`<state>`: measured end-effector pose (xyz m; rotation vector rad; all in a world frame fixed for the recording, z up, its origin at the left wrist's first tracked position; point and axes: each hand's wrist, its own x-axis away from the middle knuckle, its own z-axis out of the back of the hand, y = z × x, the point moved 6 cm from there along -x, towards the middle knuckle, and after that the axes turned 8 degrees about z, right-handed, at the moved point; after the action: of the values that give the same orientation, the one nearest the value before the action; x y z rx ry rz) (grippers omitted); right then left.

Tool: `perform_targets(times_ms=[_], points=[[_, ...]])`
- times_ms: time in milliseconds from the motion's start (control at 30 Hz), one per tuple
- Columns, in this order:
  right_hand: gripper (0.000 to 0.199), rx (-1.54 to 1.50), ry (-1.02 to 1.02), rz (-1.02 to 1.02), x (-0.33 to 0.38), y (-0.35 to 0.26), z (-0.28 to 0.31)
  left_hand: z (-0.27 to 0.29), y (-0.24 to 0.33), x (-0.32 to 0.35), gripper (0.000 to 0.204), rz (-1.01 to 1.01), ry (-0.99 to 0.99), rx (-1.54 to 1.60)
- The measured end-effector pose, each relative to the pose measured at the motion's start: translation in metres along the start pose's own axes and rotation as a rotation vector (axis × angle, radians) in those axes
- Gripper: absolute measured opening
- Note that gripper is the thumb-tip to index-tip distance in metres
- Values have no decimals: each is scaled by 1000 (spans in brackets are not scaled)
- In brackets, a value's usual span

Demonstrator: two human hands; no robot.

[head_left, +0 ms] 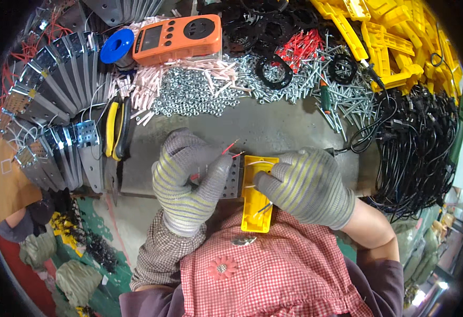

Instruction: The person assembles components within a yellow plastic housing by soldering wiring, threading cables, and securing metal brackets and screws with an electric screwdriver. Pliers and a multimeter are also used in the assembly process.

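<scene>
Both my hands wear grey knit gloves with yellow stripes. My left hand [189, 182] is closed, with thumb and fingers pinched on thin red wires [230, 148] whose ends stick up past the thumb. Beside it, a grey perforated metal plate [232, 182] lies against a narrow yellow plastic housing [256, 222], which is open side up at the table's near edge. My right hand [308, 185] is closed over the housing's right side, its fingertips on white wires [258, 162] that loop out of the housing. A dark wire end [263, 210] shows inside; the fingertips' exact grip is partly hidden.
Yellow-and-black pliers [116, 127] lie at left by stacked grey plates [72, 79]. Behind are an orange multimeter [178, 38], a blue spool [117, 46], nuts [189, 92], screws [342, 100] and a green-handled screwdriver [325, 98]. Black power cords [416, 153] and yellow housings [395, 42] heap at right.
</scene>
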<state>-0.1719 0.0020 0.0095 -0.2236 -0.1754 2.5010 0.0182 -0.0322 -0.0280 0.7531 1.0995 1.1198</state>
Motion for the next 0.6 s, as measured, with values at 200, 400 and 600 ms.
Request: perform_targets(times_ms=[200,400,600], points=[[15,-372,142,-135,28,30,6,1,5,-2,22,3,-55,-31],[28,-672,298,-419,35,41,20,-12,54,-5,25,-189,-212,-96],[21,-880,228,-490,39,46,12,-34,64,0,18,-347,-265,-422]])
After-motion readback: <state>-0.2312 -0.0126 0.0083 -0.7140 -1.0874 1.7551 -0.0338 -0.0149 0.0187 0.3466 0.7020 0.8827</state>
